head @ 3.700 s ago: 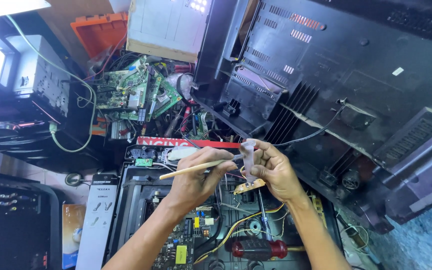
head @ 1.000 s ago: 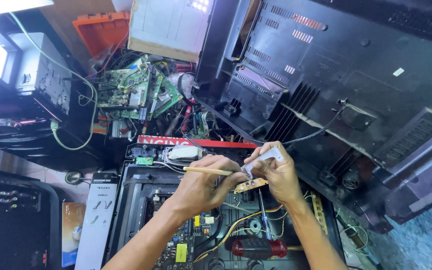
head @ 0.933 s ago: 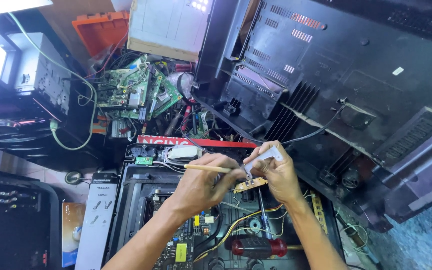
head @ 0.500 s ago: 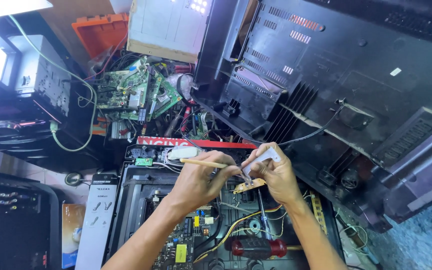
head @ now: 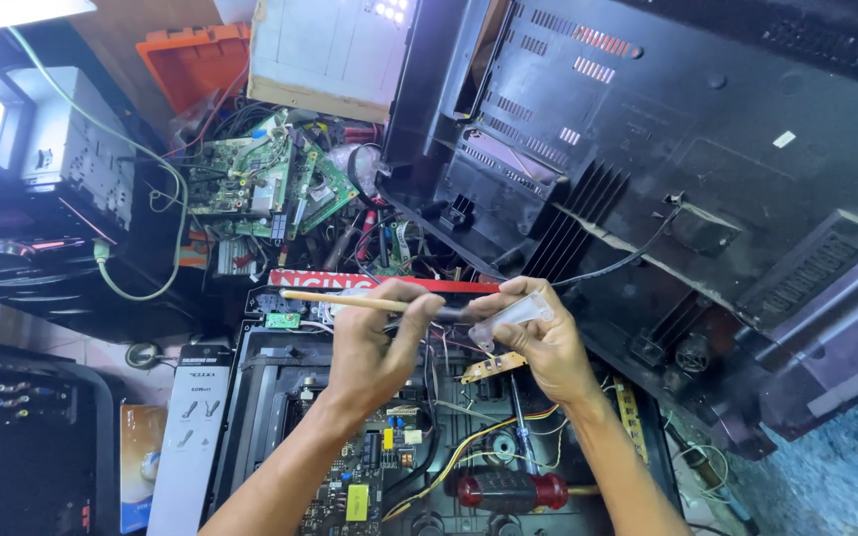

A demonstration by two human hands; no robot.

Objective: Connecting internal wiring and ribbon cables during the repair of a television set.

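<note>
My left hand grips a thin brush with a pale wooden handle that sticks out to the left; its tip reaches toward my right hand. My right hand pinches a small clear plastic part together with a little tan circuit board just below it. Both hands hover above an opened black chassis holding a main circuit board with yellow and black wires.
A red-handled screwdriver lies in the chassis below my right wrist. A large black plastic back cover leans at the right. Green circuit boards and tangled cables lie behind. A white box sits at the left.
My left hand has lifted slightly, and the brush handle now lies more level, pointing left. My right hand keeps the small parts in nearly the same spot.
</note>
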